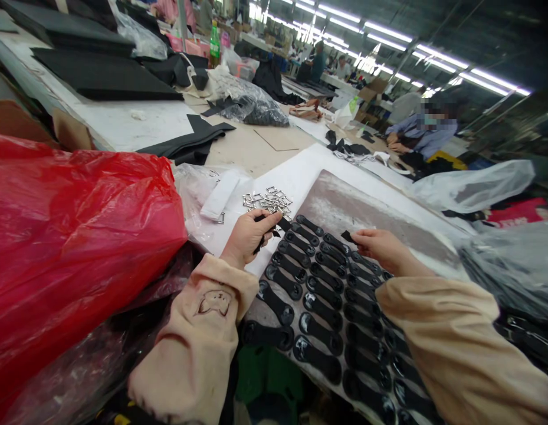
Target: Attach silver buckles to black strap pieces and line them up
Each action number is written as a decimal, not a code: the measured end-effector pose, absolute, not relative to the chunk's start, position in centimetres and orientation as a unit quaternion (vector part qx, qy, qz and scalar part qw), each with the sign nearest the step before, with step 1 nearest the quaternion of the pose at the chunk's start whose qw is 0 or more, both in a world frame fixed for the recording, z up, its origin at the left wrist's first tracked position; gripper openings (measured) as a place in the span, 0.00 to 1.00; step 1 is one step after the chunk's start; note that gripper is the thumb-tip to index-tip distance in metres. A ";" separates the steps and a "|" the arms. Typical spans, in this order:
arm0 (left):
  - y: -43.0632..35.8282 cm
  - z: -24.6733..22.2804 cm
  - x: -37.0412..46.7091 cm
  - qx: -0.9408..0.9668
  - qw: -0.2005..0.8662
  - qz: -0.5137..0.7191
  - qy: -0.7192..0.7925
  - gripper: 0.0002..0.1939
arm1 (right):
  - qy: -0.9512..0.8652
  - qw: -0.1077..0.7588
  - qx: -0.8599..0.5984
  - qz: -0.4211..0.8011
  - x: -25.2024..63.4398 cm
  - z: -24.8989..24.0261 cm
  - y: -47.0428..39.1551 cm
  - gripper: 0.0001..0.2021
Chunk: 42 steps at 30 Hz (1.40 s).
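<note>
Strips (pixel 284 224) pinched in left hand (pixel 248 237) near metal buckles (pixel 274 201); black piece (pixel 348 237) pinched in right hand (pixel 383 247) beside black tabs (pixel 325 276).

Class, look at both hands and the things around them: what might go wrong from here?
The loose beige right sleeve crosses the rows of black dumbbell-shaped pieces and might drag some out of line. The left hand, holding black strips, is close to the heap of silver metal buckles and could scatter a few.
</note>
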<state>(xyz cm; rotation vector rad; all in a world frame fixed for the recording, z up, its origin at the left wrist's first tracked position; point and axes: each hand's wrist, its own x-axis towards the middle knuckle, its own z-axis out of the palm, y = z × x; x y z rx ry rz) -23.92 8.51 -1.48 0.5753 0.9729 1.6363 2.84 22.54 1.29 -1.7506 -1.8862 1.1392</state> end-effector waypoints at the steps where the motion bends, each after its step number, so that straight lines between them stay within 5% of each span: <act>1: 8.5 -1.5 -23.9 0.247 0.545 0.685 0.416 0.19 | -0.666 0.149 -0.620 0.388 3.3 0.8 22.8 0.15; 42: 8.4 -1.8 -23.8 0.281 0.538 0.667 0.432 0.17 | -0.781 -0.053 -0.618 0.071 0.3 -2.4 25.4 0.15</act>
